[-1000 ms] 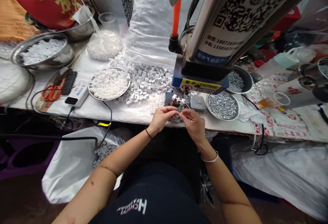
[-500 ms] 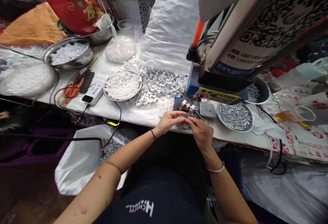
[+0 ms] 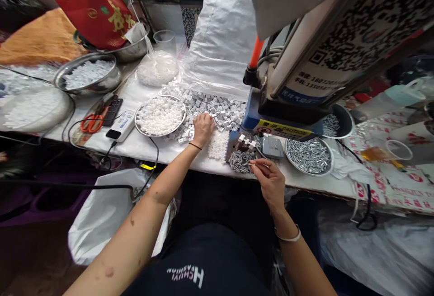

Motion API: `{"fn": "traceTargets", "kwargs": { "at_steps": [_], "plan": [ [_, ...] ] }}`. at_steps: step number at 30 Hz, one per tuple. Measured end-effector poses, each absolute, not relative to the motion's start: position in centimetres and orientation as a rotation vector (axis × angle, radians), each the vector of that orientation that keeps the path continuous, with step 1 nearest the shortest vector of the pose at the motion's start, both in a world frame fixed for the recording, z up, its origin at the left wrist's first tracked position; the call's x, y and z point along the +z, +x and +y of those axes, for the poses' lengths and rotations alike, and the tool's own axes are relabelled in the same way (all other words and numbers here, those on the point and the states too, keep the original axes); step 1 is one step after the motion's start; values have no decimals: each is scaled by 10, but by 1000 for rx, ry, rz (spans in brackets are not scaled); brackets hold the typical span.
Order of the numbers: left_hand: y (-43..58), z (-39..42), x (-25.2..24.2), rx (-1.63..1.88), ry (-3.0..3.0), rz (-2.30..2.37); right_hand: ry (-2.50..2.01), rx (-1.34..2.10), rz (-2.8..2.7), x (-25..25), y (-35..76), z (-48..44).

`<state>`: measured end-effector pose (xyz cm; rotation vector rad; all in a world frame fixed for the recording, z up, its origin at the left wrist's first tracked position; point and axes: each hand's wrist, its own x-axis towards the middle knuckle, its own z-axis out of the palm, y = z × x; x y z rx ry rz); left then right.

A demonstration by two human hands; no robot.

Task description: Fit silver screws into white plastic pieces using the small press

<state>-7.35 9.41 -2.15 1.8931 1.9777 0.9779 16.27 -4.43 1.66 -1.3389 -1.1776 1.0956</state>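
A crowded workshop bench [image 3: 176, 156] lies under white plastic sheeting. At its front edge, the right hand [image 3: 267, 183] is pinched almost shut, thumb and forefinger holding a thin silver pin [image 3: 252, 163] just above a small heap of silver pins [image 3: 240, 161] on a dark metal plate [image 3: 233, 149]. White cross-shaped pieces [image 3: 246, 141] sit on that plate, right beside the blue base of a pneumatic press [image 3: 249, 115]. The left hand [image 3: 203, 129] reaches across, its fingers bunched down onto a spread of small square grey-and-white blocks [image 3: 217, 110]; I cannot tell whether it has hold of any. A loose patch of white pieces [image 3: 217, 146] lies just beside that hand, and a steel dish of white pieces [image 3: 159, 116] borders the blocks. Right of the plate sits a steel tray of silver pins [image 3: 308, 156], with a black bowl [image 3: 341, 122] behind it. Orange-handled scissors [image 3: 91, 124] and a white power bank [image 3: 120, 125] lie farther left.
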Motion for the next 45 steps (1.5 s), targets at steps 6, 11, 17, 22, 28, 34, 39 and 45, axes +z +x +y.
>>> {"fn": "traceTargets", "kwargs": {
  "at_steps": [6, 11, 17, 22, 28, 34, 39, 45],
  "plan": [
    [-46, 31, 2, 1136, 1143, 1279, -1383, 1113, -1201, 24, 170, -41],
    [-17, -13, 22, 895, 615, 882, -1356, 857, -1399, 37, 164, -33],
    [-4, -23, 25, 864, 390, 767, -1270, 602, -1803, 52, 158, -33],
    [-3, -25, 24, 834, 299, 743, -1215, 475, -2009, 57, 161, -32],
    [-1, -26, 26, 831, 290, 720, -1182, 388, -2059, 48, 163, -31],
    [2, -29, 16, 831, 208, 613, -928, 382, -2098, 31, 165, -34],
    [0, -32, 8, 825, 358, 708, -966, 518, -2021, 24, 167, -38],
    [-3, 10, 6, 1318, 975, 1128, -1281, 641, -1662, 32, 173, -9]
  ]
}}
